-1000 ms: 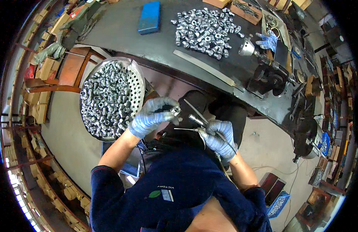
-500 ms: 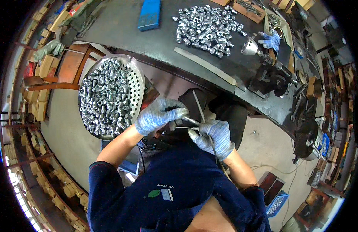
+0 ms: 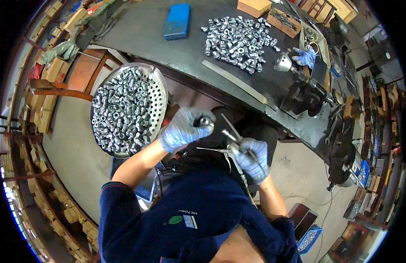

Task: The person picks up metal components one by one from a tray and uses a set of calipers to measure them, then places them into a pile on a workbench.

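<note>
My left hand (image 3: 183, 127), in a grey-blue knitted glove, has its fingers closed round a small shiny metal fitting (image 3: 205, 121) with a round hole facing up. Across from it my right hand (image 3: 253, 160), gloved alike and slightly blurred, grips a short silver-tipped cylindrical tool (image 3: 229, 135) and a thin grey rod (image 3: 231, 126) that slants up past it. A thin-nozzled metal tool (image 3: 216, 150), looking like an air blow gun, sits against the right hand's inner side. The tool tip and the fitting are apart.
Left of my hands stands a perforated metal pan (image 3: 155, 98) heaped with similar fittings (image 3: 122, 111). The dark workbench (image 3: 190, 55) ahead bears a pile of fittings (image 3: 238, 41), a flat metal bar (image 3: 233, 81), a blue box (image 3: 177, 22) and a chuck machine (image 3: 299, 87).
My hands have drawn apart, and the silver-tipped tool no longer meets the fitting. The fitting has turned so its hole faces up. The whole view has shifted slightly.
</note>
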`<state>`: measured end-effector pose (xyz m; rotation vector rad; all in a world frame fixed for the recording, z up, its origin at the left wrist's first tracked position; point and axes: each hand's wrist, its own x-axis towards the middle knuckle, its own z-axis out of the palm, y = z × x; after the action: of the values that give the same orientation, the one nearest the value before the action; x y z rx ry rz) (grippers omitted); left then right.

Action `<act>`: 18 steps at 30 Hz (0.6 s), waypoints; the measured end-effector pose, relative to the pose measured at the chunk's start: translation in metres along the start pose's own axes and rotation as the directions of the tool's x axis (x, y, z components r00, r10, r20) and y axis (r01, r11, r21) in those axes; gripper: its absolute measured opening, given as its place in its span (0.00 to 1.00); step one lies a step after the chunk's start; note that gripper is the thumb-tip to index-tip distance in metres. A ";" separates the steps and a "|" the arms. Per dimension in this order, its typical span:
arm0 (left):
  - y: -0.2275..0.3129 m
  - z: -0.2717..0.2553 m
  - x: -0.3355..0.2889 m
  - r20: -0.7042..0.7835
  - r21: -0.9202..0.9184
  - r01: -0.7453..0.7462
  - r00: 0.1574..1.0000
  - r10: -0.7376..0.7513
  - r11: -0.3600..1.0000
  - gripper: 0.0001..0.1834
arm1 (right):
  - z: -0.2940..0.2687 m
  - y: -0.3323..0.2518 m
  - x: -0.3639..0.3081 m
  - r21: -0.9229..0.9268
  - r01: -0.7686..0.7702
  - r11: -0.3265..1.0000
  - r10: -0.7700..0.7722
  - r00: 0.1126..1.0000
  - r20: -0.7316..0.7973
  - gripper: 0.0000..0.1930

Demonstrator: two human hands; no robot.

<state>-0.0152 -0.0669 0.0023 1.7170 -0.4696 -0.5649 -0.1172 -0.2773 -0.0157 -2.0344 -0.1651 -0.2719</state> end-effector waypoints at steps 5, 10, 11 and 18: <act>-0.034 -0.006 0.009 -0.246 0.546 -0.061 0.942 0.230 0.835 0.09 | -0.018 -0.031 0.000 0.025 0.117 0.993 -0.117 0.993 -0.005 0.18; -0.035 -0.003 0.009 -0.250 0.654 -0.074 0.918 0.307 0.753 0.05 | -0.014 -0.046 0.001 0.105 0.187 0.977 -0.201 0.968 0.151 0.19; -0.035 -0.002 0.008 -0.242 0.666 -0.073 0.920 0.308 0.743 0.05 | -0.012 -0.048 0.002 0.088 0.187 0.978 -0.199 0.968 0.156 0.19; -0.030 0.003 0.005 -0.188 0.697 -0.115 0.923 0.336 0.708 0.06 | 0.004 -0.042 0.010 0.137 0.049 0.989 -0.074 0.980 0.185 0.17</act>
<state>-0.0126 -0.0656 -0.0283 2.3490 -0.7117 0.0979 -0.1171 -0.2547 0.0213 -1.9237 -0.3557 -0.1020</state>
